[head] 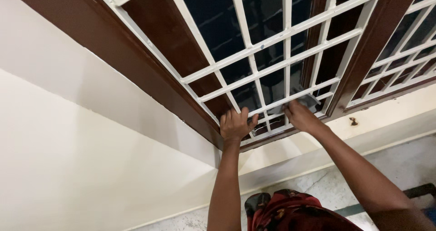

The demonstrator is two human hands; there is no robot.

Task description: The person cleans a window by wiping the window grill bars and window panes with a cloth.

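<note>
My left hand (236,124) grips a white bar low on the window grille (277,67), near the bottom of the dark brown frame (150,83). My right hand (299,116) reaches between the bars just to the right and presses a grey cloth (308,101) against the dark glass pane (268,83) behind the grille. Both arms stretch up from the lower part of the view. The fingertips of my right hand are partly hidden by the bars and the cloth.
A cream wall (68,158) fills the left side. A brown mullion (377,45) splits the window from a second grilled section (404,54) at right. Below lie a pale sill ledge (386,117), a speckled floor (399,167) and my red patterned garment (290,213).
</note>
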